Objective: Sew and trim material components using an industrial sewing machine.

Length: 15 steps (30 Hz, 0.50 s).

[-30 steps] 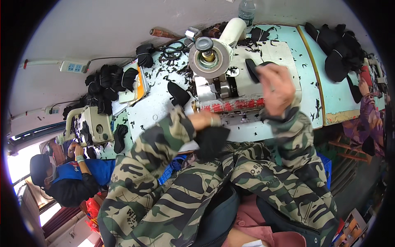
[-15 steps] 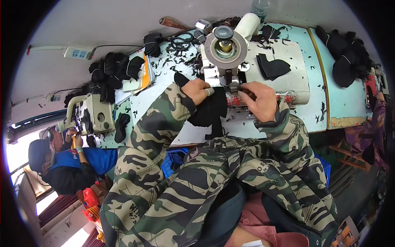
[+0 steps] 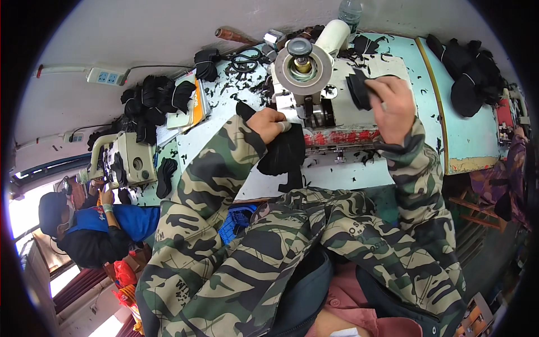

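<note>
My left hand (image 3: 268,125), a light wrap on one finger, presses a dark fabric piece (image 3: 285,154) between thumb and fingers, left of the sewing machine (image 3: 331,135). The cloth hangs down over the table's front edge. Over the machine's flat top, my right hand (image 3: 394,106) has curled fingers pinching the right side of some black cut fabric pieces (image 3: 357,91), which it partly covers. A round metal disc with a black knob (image 3: 299,48) stands on the machine between my hands, farther back. Below it, the shiny metal working parts (image 3: 318,115) are uncovered.
Tied black bundles (image 3: 151,95) lie at the left by papers (image 3: 193,115), and more bundles (image 3: 474,73) at the right. Black scraps litter the table (image 3: 224,106). A plastic bottle (image 3: 350,14) stands behind. At left, a co-worker in blue (image 3: 126,222) sits near another machine (image 3: 132,157).
My right hand has moved from the machine's metal working parts, rightward and back, onto the black cut pieces, which have shifted slightly. My left hand stays on its cloth.
</note>
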Tool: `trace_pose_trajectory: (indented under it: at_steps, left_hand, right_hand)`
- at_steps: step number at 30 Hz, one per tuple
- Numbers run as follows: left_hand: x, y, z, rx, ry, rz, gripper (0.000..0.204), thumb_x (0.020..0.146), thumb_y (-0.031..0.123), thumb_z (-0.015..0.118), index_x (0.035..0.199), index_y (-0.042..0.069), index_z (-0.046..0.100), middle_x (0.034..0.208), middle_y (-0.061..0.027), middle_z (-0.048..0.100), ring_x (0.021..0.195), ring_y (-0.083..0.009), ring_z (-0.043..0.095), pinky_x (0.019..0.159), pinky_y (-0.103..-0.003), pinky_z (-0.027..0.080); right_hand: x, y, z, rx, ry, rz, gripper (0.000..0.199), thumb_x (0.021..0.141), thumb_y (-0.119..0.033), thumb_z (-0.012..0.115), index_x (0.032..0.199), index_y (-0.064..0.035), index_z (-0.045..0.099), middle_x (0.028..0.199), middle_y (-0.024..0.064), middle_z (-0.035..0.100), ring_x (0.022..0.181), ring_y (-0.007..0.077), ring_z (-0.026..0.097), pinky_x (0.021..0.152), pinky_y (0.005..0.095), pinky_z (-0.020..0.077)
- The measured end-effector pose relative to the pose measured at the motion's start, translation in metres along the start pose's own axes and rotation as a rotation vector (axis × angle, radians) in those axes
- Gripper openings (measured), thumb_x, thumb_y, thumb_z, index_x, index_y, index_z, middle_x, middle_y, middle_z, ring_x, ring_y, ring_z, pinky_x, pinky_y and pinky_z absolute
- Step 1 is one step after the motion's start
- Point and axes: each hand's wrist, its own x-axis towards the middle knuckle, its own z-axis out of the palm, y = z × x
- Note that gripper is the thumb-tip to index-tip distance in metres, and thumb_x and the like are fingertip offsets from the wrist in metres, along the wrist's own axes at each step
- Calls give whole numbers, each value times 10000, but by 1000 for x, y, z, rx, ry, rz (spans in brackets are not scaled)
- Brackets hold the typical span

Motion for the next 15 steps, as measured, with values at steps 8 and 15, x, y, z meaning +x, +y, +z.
trace_pose_trajectory:
  at_steps: [8, 15]
  left_hand:
    - [17, 25, 6, 108, 18, 135, 287, 817, 228, 581, 953, -16, 645, 757, -160, 638, 704, -228, 599, 680, -336, 445]
    - [8, -6, -4, -334, -269, 140, 218, 817, 157, 602, 905, -37, 649, 763, -23, 624, 713, -85, 529, 676, -235, 409]
  right_hand:
    - [-63, -25, 51, 24, -398, 42, 359, 673, -167, 698, 1009, -66, 618, 831, 95, 572, 836, 272, 519, 749, 364, 406]
    - [-11, -9, 8, 141, 55, 99, 195, 682, 7, 619, 860, -66, 654, 795, 84, 581, 766, 273, 557, 683, 352, 453]
